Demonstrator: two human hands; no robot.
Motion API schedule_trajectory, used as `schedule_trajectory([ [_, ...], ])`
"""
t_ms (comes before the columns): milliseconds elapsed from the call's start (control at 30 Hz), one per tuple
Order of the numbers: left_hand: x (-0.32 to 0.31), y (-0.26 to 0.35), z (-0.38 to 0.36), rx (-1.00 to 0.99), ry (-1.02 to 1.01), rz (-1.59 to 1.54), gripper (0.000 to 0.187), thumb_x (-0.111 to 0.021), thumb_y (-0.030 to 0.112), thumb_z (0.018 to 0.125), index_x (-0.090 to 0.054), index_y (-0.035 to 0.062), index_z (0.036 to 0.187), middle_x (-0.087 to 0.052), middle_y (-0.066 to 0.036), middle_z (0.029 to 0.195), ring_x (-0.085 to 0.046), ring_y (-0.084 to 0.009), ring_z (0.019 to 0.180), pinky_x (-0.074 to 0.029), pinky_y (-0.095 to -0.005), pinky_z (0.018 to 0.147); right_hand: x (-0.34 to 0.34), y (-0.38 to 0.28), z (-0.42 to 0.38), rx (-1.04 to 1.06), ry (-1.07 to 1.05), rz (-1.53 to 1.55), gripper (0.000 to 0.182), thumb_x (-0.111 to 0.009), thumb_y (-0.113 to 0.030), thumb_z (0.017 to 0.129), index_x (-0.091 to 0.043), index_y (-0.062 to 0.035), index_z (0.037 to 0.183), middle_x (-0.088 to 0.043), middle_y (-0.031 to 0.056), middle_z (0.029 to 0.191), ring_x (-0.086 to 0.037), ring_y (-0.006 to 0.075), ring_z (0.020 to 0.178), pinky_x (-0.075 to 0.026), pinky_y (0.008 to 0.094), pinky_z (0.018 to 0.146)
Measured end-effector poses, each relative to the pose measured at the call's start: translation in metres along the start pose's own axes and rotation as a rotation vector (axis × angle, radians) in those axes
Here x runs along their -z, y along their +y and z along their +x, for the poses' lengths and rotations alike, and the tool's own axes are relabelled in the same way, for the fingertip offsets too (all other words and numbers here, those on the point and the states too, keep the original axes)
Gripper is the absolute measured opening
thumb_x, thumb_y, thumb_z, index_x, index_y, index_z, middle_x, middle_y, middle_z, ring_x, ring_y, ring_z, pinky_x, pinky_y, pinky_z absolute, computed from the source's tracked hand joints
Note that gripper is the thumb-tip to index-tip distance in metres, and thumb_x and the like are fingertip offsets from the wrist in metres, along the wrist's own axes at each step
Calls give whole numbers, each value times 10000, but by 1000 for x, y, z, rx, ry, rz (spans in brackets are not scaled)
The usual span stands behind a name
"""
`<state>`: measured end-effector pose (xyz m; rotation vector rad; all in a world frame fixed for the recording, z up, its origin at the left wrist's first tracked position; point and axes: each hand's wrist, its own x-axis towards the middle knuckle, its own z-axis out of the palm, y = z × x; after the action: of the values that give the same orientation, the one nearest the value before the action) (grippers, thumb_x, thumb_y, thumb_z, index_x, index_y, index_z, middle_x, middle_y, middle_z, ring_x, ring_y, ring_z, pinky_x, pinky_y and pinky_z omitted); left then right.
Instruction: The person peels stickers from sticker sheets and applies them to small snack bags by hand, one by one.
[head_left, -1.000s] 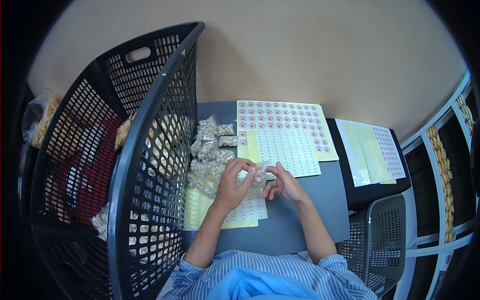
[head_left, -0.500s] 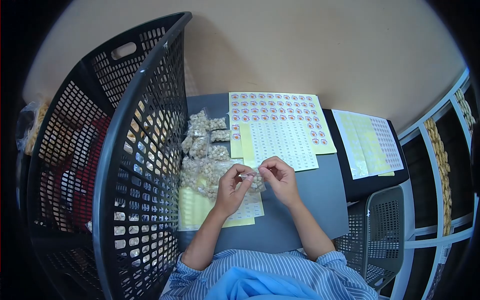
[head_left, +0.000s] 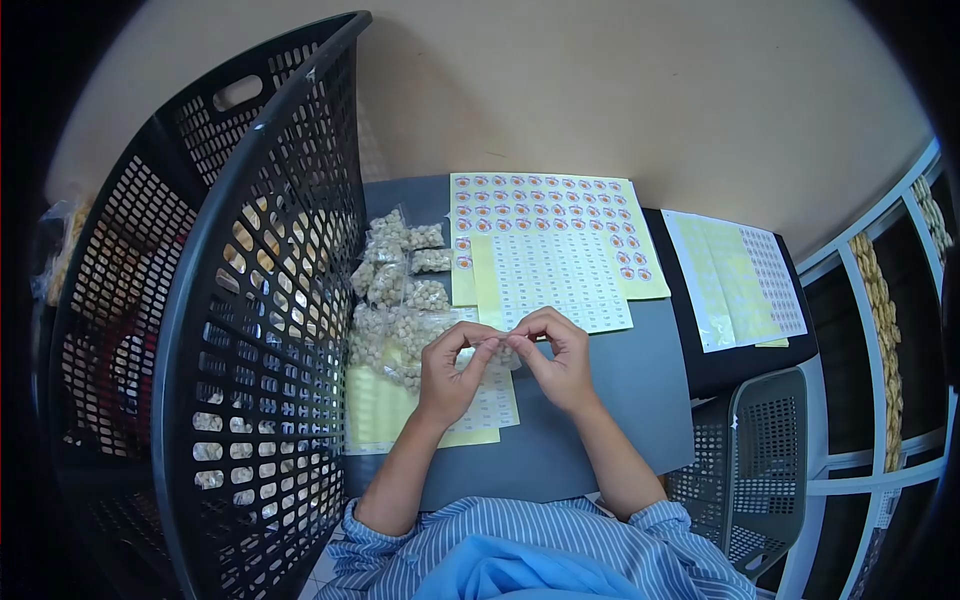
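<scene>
Fingertips of my left hand point(head_left: 448, 376) and my right hand point(head_left: 558, 364) meet above the table, both pinching the top edge of a small clear plastic bag point(head_left: 509, 357). Most of that bag is hidden behind the fingers. Just left of my left hand lie several clear bags of pale, chunky pieces point(head_left: 385, 335), heaped against each other. A sheet of small printed labels point(head_left: 560, 275) lies beyond my hands, over a yellow-edged sheet of round orange stickers point(head_left: 540, 195). Another label sheet point(head_left: 390, 415) rests partly under the bags.
A tall black perforated basket point(head_left: 262, 125) stands close on the left, with bags showing through its holes. The grey table point(head_left: 610, 400) meets a wall. More sheets point(head_left: 740, 280) lie on a black surface at right, above a dark basket point(head_left: 735, 480). Shelving point(head_left: 880, 480) stands far right.
My hands have drawn closer together, fingertips now meeting at the bag's top. The bag is more hidden. The whole view has shifted slightly.
</scene>
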<state>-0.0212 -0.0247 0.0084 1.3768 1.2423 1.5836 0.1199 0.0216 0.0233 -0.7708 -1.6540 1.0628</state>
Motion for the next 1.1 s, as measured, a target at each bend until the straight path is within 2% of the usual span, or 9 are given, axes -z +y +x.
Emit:
schedule_trajectory([
  [333, 10, 10, 2, -28, -20, 134, 78, -580, 52, 801, -627, -10, 812, -635, -86, 790, -600, -141, 757, -454, -256, 693, 10, 3, 2, 8, 7, -3, 41, -657, -18, 706, -629, -5, 734, -614, 76, 738, -573, 144, 694, -442, 250, 656],
  [400, 15, 8, 3, -23, -53, 168, 76, -569, 49, 811, -613, -12, 805, -625, -86, 791, -594, -144, 763, -450, -254, 697, 15, 3, 5, 139, -101, -89, 204, -670, -44, 672, -619, -22, 868, -617, 97, 880, -587, 202, 823, -443, 292, 744],
  [500, 25, 1, 6, 46, 41, -138, 121, -485, 83, 867, -535, -7, 803, -587, -91, 804, -570, -150, 762, -440, -258, 708, 21, 5, 8, 201, -121, -396, 424, -671, -75, 630, -562, -50, 1039, -567, 103, 1066, -525, 255, 1017, -397, 345, 865],
  [533, 30, 3, 9, 59, 74, -256, 136, -438, 126, 888, -486, 23, 814, -534, -65, 772, -537, -144, 744, -429, -261, 695, 26, 9, 8, 133, -227, -526, 550, -657, -90, 608, -507, -79, 1137, -496, 92, 1201, -412, 276, 1170, -307, 402, 980],
  [600, 41, 1, 12, 97, 79, -357, 208, -326, 228, 925, -395, 79, 799, -425, -28, 715, -481, -155, 702, -418, -280, 646, 27, 15, 8, 125, -259, -638, 538, -644, -89, 617, -510, -83, 1138, -486, 90, 1217, -387, 275, 1195, -277, 422, 1005],
  [800, 46, -7, 9, 441, -30, -981, 315, -367, 346, 913, -363, 105, 710, -470, -52, 762, -480, -144, 705, -414, -275, 574, 30, 35, 5, 36, -338, -717, 474, -619, -124, 676, -521, -98, 1139, -467, 77, 1250, -351, 273, 1233, -224, 474, 1039],
  [933, 40, -3, 8, 494, -64, -837, 349, -398, 405, 893, -371, 114, 703, -486, -47, 806, -480, -139, 787, -424, -270, 572, 30, 36, 5, 50, -341, -713, 379, -592, -141, 740, -550, -105, 1115, -509, 72, 1203, -405, 271, 1193, -267, 474, 1015],
  [1033, 33, -1, 6, 574, -14, -558, 307, -459, 363, 880, -384, 109, 724, -507, -75, 965, -480, -147, 931, -480, -300, 649, 31, 36, 7, 39, -303, -621, 314, -575, -149, 762, -585, -99, 1073, -550, 76, 1145, -451, 276, 1149, -297, 472, 995],
  [1100, 23, 3, 7, 565, -46, -394, 322, -526, 272, 848, -469, -3, 1005, -460, -131, 1166, -461, -212, 1094, -498, -397, 784, 31, 40, 7, 52, -298, -604, 283, -571, -152, 766, -604, -95, 1042, -566, 75, 1115, -473, 276, 1123, -308, 475, 986],
])
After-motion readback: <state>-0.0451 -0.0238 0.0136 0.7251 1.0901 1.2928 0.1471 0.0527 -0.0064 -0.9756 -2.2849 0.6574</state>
